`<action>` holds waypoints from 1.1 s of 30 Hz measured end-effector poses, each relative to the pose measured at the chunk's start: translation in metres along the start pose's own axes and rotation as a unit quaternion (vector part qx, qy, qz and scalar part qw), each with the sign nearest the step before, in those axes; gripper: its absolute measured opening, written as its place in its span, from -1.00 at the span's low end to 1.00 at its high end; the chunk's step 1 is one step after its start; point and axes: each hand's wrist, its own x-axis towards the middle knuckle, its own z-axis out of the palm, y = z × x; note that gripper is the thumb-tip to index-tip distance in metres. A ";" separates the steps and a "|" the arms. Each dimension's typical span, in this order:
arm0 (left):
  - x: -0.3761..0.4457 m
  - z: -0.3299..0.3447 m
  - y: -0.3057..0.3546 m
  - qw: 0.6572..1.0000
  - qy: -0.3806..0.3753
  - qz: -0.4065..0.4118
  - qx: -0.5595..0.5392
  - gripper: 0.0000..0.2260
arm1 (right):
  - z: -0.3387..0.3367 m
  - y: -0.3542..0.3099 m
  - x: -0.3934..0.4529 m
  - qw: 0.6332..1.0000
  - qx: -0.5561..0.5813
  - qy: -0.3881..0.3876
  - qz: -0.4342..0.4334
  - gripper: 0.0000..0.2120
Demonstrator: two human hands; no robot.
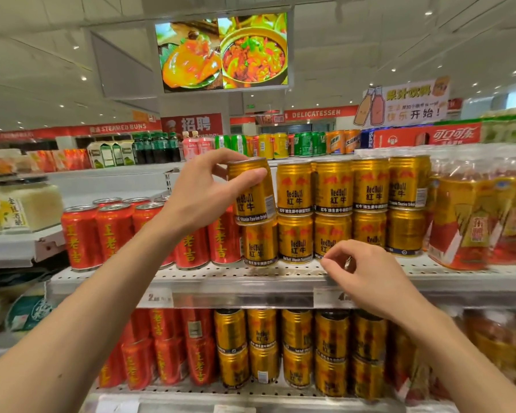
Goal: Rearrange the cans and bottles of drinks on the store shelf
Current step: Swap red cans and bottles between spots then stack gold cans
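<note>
My left hand grips a gold Red Bull can, tilted, resting on top of the leftmost gold can of the lower row. More gold cans stand stacked two high to its right. Red cans with yellow characters fill the shelf's left part. My right hand hovers at the shelf's front edge, fingers pinched together near a lower gold can; whether it holds anything I cannot tell.
Shrink-wrapped gold and red multipacks sit at the right. A lower shelf holds more red cans and gold cans. White jars stand on a neighbouring shelf to the left. Mixed cans and bottles line the top.
</note>
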 end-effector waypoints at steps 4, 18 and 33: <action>0.014 0.004 0.000 1.000 -0.001 0.019 0.005 -0.63 | 0.002 -0.001 0.003 1.000 -0.010 0.001 0.012 -0.90; 0.024 0.025 -0.017 0.996 -0.010 0.032 0.082 -0.51 | 0.011 -0.001 0.007 0.999 -0.047 0.013 0.019 -0.90; 0.019 0.028 -0.032 0.998 -0.041 0.023 0.046 -0.49 | 0.015 0.004 0.006 0.999 -0.034 0.032 0.016 -0.87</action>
